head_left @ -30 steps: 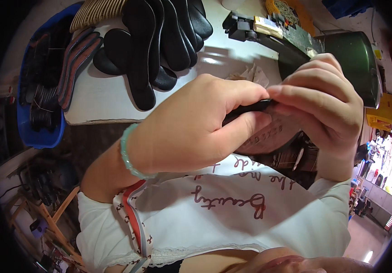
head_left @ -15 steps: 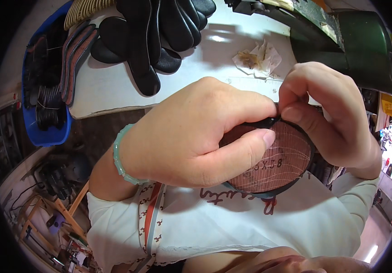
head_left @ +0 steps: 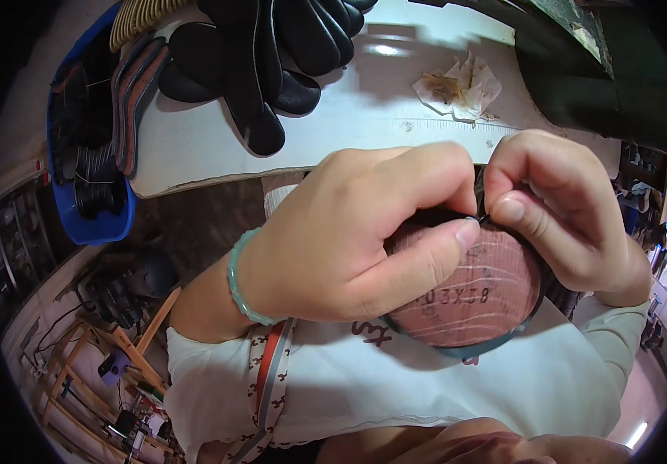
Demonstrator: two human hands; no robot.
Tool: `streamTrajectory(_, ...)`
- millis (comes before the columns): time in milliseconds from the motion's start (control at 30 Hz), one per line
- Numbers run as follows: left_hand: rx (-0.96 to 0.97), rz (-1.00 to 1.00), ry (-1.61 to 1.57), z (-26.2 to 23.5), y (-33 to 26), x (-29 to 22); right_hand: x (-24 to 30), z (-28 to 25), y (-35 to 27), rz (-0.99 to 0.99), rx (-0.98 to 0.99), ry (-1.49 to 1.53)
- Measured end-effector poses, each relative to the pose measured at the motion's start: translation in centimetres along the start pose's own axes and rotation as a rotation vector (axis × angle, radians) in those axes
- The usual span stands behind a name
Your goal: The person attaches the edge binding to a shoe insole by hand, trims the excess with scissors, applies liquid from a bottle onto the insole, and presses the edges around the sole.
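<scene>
My left hand (head_left: 364,232) grips a reddish-brown, rounded insole (head_left: 477,313), thumb on its face and index finger bent over the far edge. Pale wavy lines and dark stamped marks cover this face, and a black edging runs around the rim; the rest of the piece is hidden by my hand. Close by, my right hand (head_left: 569,209) pinches thumb against finger at the same far edge, on a bit of the black edging (head_left: 484,220). The fingertips of both hands almost meet there.
Black insoles (head_left: 248,85) are heaped on the white table (head_left: 194,155). Crumpled tissue (head_left: 461,89) lies farther right, near a dark green machine part (head_left: 612,85). At left, a blue bin (head_left: 90,228) holds dark pieces, with reddish-edged ones (head_left: 134,108) beside it.
Both hands and the insole have come slightly nearer and to the right in view. The insole's face now shows more fully. Both hands keep their hold.
</scene>
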State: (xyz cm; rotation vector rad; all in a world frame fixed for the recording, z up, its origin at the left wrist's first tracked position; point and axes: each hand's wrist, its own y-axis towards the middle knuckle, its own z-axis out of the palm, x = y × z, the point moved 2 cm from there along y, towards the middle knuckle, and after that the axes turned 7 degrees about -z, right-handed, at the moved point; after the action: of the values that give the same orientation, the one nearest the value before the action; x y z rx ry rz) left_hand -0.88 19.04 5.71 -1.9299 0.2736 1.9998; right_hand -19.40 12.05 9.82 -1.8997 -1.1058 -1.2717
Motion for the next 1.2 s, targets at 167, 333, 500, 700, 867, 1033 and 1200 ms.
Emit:
streamTrajectory(167, -0.009, 0.135, 0.255, 0.0, 0.1, -0.2, -0.8, 0.6, -0.9, 0.324, -0.015, 0.462)
streamTrajectory(333, 0.001, 0.163, 0.210, 0.3, 0.3, 0.3, -1.0, 1.0, -1.3, 0.592, 0.048, 0.855)
streamTrajectory(500, -0.007, 0.215, 0.103, 0.5, 0.5, 0.9, -1.6, 1.9, -1.8, 0.655, -0.001, 0.976)
streamTrajectory(700, 0.057, 0.117, 0.189, 0.1, 0.5, 1.2, -2.2, 2.3, -2.1, 0.496, -0.014, 0.910)
streamTrajectory(867, 0.061, 0.042, 0.089, 0.3, 0.3, 1.4, -2.4, 2.2, -2.1, 0.400, 0.020, 0.794)
streamTrajectory(1033, 0.093, -0.050, 0.018, 0.6, 0.1, 1.3, -2.7, 1.0, -1.8, 0.114, 0.063, 0.326)
streamTrajectory(1200, 0.174, -0.272, -0.024, 1.4, 0.3, 1.5, -1.2, 0.2, -1.5, -0.361, 0.158, -0.339)
